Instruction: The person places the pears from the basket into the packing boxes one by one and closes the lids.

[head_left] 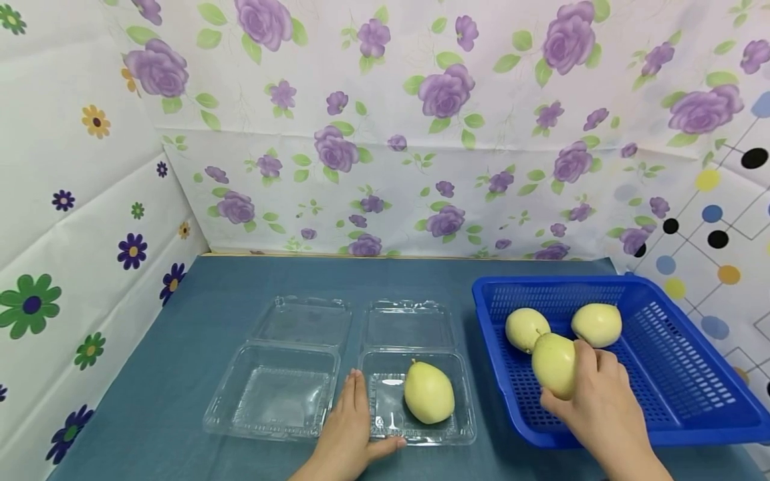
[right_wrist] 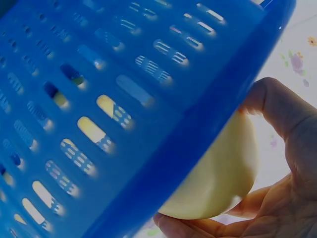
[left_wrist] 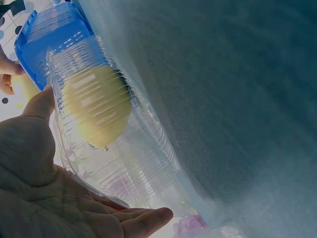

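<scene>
My right hand (head_left: 604, 397) grips a yellow-green pear (head_left: 553, 364) over the front of the blue basket (head_left: 692, 437). In the right wrist view the thumb and fingers curl round that pear (right_wrist: 223, 173), partly hidden behind the basket wall. Two more pears, one at the left (head_left: 525, 327) and one at the back (head_left: 597, 324), lie in the basket. My left hand (head_left: 347, 427), fingers straight, rests against the left front corner of the right clear plastic box (head_left: 466, 427). One pear (head_left: 429, 393) lies in that box; the left wrist view shows it through the ribbed wall.
A second clear plastic box (head_left: 225, 407) stands to the left, its lid (head_left: 307, 321) folded open toward the back. The right box's lid (head_left: 409, 325) also lies open. Flowered sheeting (head_left: 385, 167) rises behind the blue-green table (head_left: 162, 374).
</scene>
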### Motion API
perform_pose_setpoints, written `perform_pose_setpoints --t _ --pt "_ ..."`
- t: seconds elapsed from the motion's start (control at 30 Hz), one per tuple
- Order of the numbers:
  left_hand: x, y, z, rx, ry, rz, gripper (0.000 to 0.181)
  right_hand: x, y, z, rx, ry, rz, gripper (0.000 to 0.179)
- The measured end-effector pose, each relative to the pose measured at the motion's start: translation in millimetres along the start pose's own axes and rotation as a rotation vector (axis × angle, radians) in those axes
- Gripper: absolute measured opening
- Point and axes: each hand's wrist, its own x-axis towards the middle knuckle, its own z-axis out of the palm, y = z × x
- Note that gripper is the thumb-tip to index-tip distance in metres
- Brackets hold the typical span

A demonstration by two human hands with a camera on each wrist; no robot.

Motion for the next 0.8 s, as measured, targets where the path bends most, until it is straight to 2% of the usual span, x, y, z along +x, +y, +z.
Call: perform_pose_setpoints --t 0.57,0.8 --pt "0.5 1.1 -0.8 -0.018 -0.020 -0.022 0.118 -3.8 -13 -1 0.061 0.038 -0.047 0.077" --pt "0.5 0.0 -0.4 0.014 0.018 -0.005 0.116 -4.7 -21 1 0.067 0.034 -0.058 0.077"
